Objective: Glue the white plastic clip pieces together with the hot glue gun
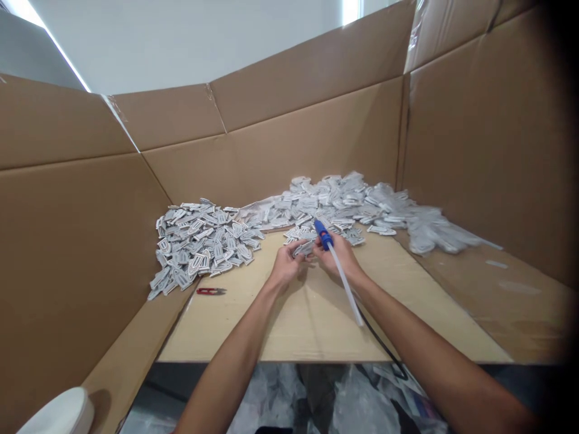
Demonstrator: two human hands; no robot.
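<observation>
My right hand (338,253) is closed around a blue glue gun (323,234), from whose back a long whitish glue stick (345,284) sticks out toward me. A black cord (382,342) trails from it over the table's front edge. Close beside it, my left hand (287,265) pinches a small grey-and-white flat piece (304,249). The gun's nozzle is hidden from this view. Just behind both hands lies a small heap of similar pieces (298,232). Red-handled thread snips (211,291) rest on the table to the left.
A large pile of grey-and-white pieces (203,241) lies at the left, and another pile (335,196) at the back. Clear glue sticks in plastic (434,229) lie at the right. Cardboard walls (316,132) surround the wooden table (398,301). A white round object (58,416) sits at lower left.
</observation>
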